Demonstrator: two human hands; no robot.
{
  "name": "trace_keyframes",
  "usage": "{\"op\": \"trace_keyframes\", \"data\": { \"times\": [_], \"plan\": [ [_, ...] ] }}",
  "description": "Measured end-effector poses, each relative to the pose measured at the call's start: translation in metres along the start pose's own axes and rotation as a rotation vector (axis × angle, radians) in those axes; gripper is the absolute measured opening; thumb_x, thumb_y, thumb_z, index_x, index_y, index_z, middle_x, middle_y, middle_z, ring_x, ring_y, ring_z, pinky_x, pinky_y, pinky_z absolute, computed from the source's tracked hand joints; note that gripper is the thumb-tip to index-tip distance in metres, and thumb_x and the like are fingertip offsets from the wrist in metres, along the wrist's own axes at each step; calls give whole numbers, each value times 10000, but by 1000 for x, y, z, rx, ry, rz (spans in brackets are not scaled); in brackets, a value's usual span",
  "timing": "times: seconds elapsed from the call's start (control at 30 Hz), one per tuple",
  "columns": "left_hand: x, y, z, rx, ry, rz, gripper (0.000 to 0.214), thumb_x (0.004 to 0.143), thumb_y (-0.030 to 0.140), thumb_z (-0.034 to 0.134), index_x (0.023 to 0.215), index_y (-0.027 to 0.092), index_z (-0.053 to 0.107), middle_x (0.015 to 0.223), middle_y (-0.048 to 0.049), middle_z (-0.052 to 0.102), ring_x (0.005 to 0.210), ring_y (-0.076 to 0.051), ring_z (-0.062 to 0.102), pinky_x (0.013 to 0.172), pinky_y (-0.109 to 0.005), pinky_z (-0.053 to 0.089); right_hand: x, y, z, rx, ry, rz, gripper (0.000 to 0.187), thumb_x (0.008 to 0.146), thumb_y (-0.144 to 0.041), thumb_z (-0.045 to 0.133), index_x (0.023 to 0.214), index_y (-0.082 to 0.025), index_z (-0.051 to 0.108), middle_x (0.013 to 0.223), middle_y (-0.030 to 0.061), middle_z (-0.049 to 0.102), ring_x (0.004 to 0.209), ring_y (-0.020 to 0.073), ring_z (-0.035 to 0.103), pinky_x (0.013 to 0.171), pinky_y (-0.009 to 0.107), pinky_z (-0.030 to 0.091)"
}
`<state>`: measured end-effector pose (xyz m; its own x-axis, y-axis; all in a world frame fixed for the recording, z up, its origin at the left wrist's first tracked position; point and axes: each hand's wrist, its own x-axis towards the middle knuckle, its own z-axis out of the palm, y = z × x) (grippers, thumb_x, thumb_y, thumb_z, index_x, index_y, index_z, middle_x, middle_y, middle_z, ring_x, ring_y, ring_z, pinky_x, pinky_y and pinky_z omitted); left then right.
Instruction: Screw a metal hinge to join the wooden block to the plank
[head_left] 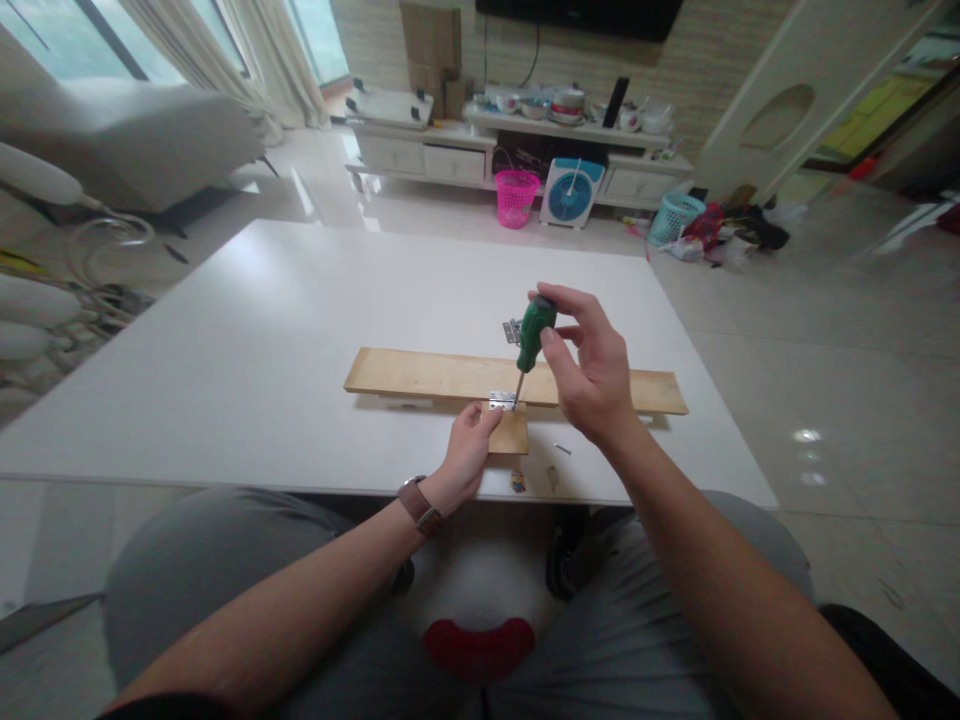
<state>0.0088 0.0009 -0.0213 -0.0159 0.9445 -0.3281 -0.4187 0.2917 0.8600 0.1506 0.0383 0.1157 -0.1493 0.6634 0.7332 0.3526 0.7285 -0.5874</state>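
My right hand is closed around the green handle of a screwdriver, held upright. Its tip rests on a small metal hinge. The hinge sits where a long wooden board meets a small wooden block. My left hand, with a watch on the wrist, grips the small block and presses by the hinge. A second metal hinge lies on the white table just behind the board. A loose screw lies to the right of the block.
Two small items lie near the table's front edge. Beyond the table stand a pink basket, a blue fan, a teal basket and a low white cabinet. A grey sofa is at the left.
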Motion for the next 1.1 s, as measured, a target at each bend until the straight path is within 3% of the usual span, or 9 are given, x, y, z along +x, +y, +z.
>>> {"op": "trace_keyframes", "data": {
  "times": [0.2, 0.4, 0.6, 0.77, 0.97, 1.1],
  "plan": [
    [0, -1, -1, 43, 14, 5, 336, 721, 424, 812, 888, 171, 668, 890, -50, 726, 811, -195, 644, 748, -302, 494, 1, -1, 0, -92, 96, -27, 317, 885, -239, 741, 1182, -308, 650, 1081, 11, 648, 979, 198, 637, 755, 350, 584],
    [1, -3, -1, -6, -3, -8, 385, 703, 452, 839, 888, 175, 645, 887, -48, 729, 796, -196, 656, 729, -303, 503, 0, -1, 0, -6, 31, -2, 323, 980, -214, 551, 1285, -299, 613, 1243, 52, 676, 1105, 218, 665, 819, 366, 604],
    [1, 0, 0, -16, -6, -20, 400, 686, 460, 855, 880, 179, 646, 894, -51, 730, 805, -202, 660, 762, -323, 508, 2, -2, -1, -88, 91, -39, 297, 906, -262, 722, 1194, -314, 670, 1076, 23, 624, 983, 197, 630, 744, 332, 587],
    [1, -1, 0, -2, 0, -10, 385, 708, 454, 836, 894, 181, 639, 907, -48, 724, 817, -201, 656, 760, -317, 497, 1, -1, -1, -23, 14, -15, 330, 987, -237, 564, 1307, -297, 624, 1261, 59, 667, 1117, 225, 656, 825, 374, 604],
    [0, -1, 0, -12, -15, -14, 395, 698, 469, 838, 881, 181, 640, 914, -51, 724, 825, -204, 660, 780, -324, 504, 1, 0, -1, -88, 83, -27, 316, 901, -266, 723, 1207, -310, 654, 1090, 18, 664, 989, 204, 643, 761, 355, 597],
    [0, 0, 0, -18, -8, -20, 403, 690, 462, 841, 899, 177, 647, 929, -54, 727, 820, -199, 657, 777, -320, 505, 1, -1, -2, -34, 31, -2, 304, 968, -263, 612, 1269, -299, 633, 1216, 49, 676, 1091, 218, 662, 803, 367, 605]
  ]
}}
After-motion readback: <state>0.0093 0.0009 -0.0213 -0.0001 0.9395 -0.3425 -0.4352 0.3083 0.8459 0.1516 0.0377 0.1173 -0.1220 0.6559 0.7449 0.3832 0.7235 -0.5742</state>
